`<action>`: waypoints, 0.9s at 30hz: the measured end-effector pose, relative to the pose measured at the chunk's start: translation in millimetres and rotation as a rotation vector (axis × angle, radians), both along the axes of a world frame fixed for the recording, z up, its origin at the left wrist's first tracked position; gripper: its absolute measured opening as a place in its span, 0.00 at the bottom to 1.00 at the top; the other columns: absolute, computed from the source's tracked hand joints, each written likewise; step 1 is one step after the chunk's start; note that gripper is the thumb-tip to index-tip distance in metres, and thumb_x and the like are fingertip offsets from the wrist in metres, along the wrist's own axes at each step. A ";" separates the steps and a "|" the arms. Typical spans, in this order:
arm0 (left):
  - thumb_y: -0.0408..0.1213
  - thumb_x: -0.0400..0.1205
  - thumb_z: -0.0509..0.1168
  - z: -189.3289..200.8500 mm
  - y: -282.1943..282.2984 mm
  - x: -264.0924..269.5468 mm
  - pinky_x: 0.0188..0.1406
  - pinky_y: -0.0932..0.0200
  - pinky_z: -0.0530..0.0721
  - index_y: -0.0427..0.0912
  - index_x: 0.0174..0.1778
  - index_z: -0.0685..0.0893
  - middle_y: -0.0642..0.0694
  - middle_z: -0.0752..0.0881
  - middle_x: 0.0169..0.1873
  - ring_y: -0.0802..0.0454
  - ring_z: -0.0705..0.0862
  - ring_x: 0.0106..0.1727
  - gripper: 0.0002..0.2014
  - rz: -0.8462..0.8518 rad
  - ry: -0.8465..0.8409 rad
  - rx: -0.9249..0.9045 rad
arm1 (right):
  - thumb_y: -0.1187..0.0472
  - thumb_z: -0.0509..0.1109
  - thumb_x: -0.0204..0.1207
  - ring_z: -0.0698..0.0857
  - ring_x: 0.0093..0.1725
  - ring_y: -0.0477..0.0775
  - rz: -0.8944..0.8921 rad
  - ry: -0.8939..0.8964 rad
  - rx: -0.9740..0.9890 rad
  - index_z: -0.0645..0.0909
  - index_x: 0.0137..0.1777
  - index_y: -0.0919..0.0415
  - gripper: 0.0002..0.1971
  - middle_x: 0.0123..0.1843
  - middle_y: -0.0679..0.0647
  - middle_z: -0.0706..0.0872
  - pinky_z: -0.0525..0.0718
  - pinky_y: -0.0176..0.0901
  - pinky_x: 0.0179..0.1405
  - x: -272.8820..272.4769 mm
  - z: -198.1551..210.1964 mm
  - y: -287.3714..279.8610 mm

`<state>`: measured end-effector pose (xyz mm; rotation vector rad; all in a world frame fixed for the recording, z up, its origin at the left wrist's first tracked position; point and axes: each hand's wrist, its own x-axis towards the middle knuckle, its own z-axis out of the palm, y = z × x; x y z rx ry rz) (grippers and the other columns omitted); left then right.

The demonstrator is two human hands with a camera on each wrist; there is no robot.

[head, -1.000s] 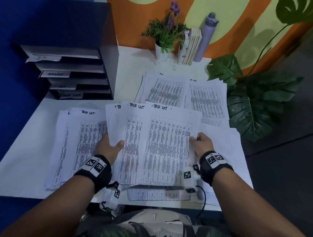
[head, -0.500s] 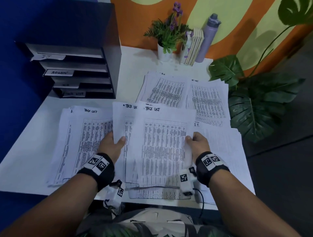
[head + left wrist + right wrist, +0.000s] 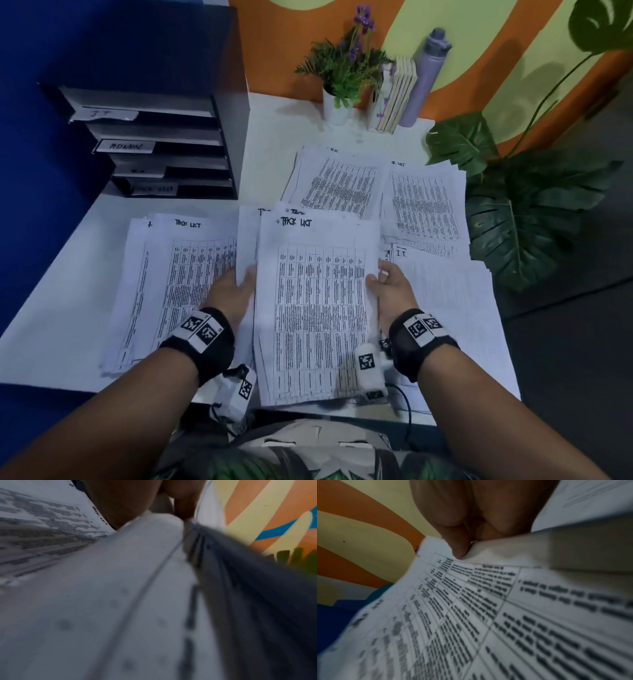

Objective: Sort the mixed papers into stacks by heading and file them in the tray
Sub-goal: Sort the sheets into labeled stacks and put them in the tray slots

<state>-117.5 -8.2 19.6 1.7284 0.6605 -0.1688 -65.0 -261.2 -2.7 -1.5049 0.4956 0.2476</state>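
Papers headed TASK LIST (image 3: pixel 315 308) sit at lower centre of the frame, a bundle we grip by both side edges: left hand (image 3: pixel 233 294) and right hand (image 3: pixel 390 291) fingers curled around it, above the bench (image 3: pixel 61 308); tray (image 3: pixel 191 144) stands upper left

Handwritten "TASK LIST" heading the top sheet of the held bundle (image 3: pixel 317 308), gripped at its edges by the left hand (image 3: pixel 233 291) and right hand (image 3: pixel 394 291). Same heading atop the left stack (image 3: pixel 171 274) on the table. "I.T." on the near right stack (image 3: pixel 445 308). Heading of the far middle stack (image 3: pixel 339 185) too blurred to read; on the far right stack (image 3: pixel 424 198) only partly visible, unclear. On the file tray (image 3: pixel 226 144), slot labels: "I T" (image 3: pixel 102 114) on top, "ADMIN" (image 3: pixel 125 146) below; two lower labels illegible. Square black-and-white code markers on both wristbands. Table print on sheets unreadable.
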 end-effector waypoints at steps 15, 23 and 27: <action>0.37 0.74 0.75 65.3 -17.6 38.4 0.54 0.58 0.85 0.49 0.54 0.83 0.48 0.90 0.52 0.53 0.88 0.55 0.14 -0.031 -0.366 -0.228 | 0.83 0.65 0.71 0.82 0.58 0.50 0.053 -0.422 -0.051 0.72 0.59 0.48 0.28 0.59 0.53 0.80 0.85 0.39 0.52 15.3 86.9 17.4; 0.37 0.81 0.68 56.7 -27.0 43.5 0.72 0.44 0.74 0.43 0.62 0.79 0.52 0.84 0.59 0.51 0.82 0.64 0.14 -0.047 -0.304 -0.182 | 0.65 0.66 0.82 0.78 0.28 0.34 0.099 -0.326 -0.243 0.77 0.47 0.55 0.05 0.36 0.45 0.83 0.77 0.27 0.28 19.6 80.2 16.8; 0.25 0.80 0.67 49.3 -10.5 51.0 0.70 0.57 0.77 0.49 0.61 0.78 0.51 0.84 0.59 0.55 0.82 0.63 0.18 -0.046 -0.475 -0.151 | 0.66 0.70 0.79 0.86 0.44 0.44 -0.032 -0.323 -0.317 0.79 0.54 0.57 0.07 0.46 0.50 0.86 0.86 0.41 0.49 42.1 86.8 -6.3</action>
